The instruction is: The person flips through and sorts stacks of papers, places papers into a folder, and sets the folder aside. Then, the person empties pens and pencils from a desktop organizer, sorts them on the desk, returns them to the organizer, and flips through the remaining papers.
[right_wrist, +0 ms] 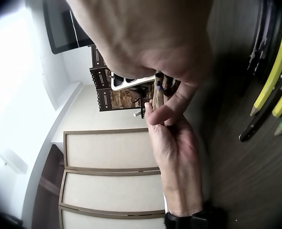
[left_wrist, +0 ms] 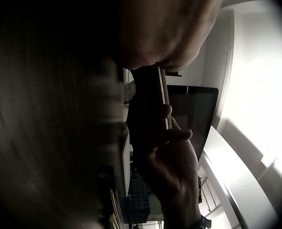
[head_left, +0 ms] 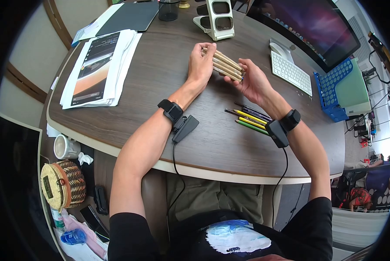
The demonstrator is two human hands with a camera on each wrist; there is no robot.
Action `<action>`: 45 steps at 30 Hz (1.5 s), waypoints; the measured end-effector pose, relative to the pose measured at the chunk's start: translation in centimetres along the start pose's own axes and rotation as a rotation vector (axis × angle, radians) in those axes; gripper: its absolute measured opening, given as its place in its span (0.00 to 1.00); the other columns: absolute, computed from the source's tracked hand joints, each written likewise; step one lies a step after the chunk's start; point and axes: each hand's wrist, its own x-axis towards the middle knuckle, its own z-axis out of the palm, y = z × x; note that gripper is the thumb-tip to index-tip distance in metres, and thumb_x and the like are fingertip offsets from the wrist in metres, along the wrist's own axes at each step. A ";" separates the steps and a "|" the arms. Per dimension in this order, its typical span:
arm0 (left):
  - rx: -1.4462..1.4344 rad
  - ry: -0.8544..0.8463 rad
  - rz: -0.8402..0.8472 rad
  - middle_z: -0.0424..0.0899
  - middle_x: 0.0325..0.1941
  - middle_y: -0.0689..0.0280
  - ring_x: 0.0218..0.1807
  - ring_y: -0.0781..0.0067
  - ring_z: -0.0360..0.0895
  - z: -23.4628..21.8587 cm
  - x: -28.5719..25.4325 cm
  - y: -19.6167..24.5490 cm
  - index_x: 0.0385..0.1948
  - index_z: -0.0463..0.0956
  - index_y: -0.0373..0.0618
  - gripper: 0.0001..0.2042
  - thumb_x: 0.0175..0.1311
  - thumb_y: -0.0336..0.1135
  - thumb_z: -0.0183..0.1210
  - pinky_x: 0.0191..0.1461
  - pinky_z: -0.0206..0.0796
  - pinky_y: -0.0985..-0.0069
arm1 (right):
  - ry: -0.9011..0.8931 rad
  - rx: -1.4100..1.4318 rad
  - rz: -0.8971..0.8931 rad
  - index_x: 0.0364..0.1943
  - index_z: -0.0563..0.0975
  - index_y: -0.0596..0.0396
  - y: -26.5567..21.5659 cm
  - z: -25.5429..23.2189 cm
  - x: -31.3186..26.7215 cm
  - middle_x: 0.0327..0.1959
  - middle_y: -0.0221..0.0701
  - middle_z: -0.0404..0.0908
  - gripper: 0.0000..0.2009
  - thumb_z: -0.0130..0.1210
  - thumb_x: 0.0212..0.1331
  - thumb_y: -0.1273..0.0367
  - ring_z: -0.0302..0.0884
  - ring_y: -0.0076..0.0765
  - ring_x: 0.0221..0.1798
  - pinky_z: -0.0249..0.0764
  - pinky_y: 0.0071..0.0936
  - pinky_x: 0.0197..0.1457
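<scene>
Both hands hold a bundle of natural-wood pencils [head_left: 224,66] between them over the desk. My left hand [head_left: 201,65] grips the bundle's left end, thumb along the top. At the other end my right hand [head_left: 255,82] has its fingers round the pencil ends; a blue end shows there, and a blue tip [right_wrist: 159,86] appears in the right wrist view. In the left wrist view the bundle is dark, with the right hand's fingers [left_wrist: 167,138] bent at it. Below the hands, near the right wrist, lie several loose pencils: black, yellow [head_left: 252,118] and green [head_left: 251,126].
Printed sheets [head_left: 97,71] and a dark folder [head_left: 129,17] lie on the left of the desk. A white stand [head_left: 223,21] and a mesh cup [head_left: 168,11] stand behind. To the right are a keyboard [head_left: 292,73], monitor [head_left: 310,26] and blue file holder [head_left: 334,91].
</scene>
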 end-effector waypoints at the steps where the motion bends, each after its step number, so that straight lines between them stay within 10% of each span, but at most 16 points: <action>1: 0.017 0.037 0.029 0.86 0.46 0.61 0.45 0.75 0.83 0.0 0.1 0.0 0.56 0.75 0.37 0.17 0.81 0.43 0.63 0.50 0.77 0.74 | 0.015 0.001 -0.023 0.63 0.67 0.75 0.0 0.2 0.1 0.58 0.55 0.81 0.23 0.39 0.85 0.61 0.92 0.50 0.49 0.92 0.27 0.44; 10: -0.353 -0.009 -0.311 0.86 0.53 0.54 0.54 0.62 0.86 -0.8 -0.3 1.3 0.57 0.75 0.35 0.16 0.83 0.40 0.59 0.60 0.80 0.65 | -0.017 0.039 -0.069 0.67 0.63 0.78 -0.7 2.4 -1.6 0.64 0.60 0.77 0.24 0.37 0.84 0.64 0.89 0.61 0.58 0.91 0.36 0.61; 38: -0.390 -0.001 -0.377 0.85 0.59 0.48 0.61 0.53 0.85 -0.7 -0.3 2.1 0.57 0.76 0.34 0.17 0.83 0.40 0.52 0.68 0.80 0.59 | -0.127 0.069 -0.079 0.71 0.60 0.81 -0.6 4.2 -2.7 0.68 0.62 0.72 0.28 0.36 0.85 0.61 0.85 0.61 0.64 0.86 0.45 0.73; 45: -0.042 -0.048 -0.001 0.87 0.53 0.55 0.52 0.68 0.87 -0.4 0.6 0.8 0.53 0.75 0.40 0.15 0.88 0.45 0.50 0.56 0.82 0.69 | 0.121 0.022 -0.094 0.65 0.68 0.66 0.3 2.9 0.0 0.58 0.49 0.81 0.23 0.40 0.84 0.58 0.89 0.45 0.46 0.84 0.30 0.39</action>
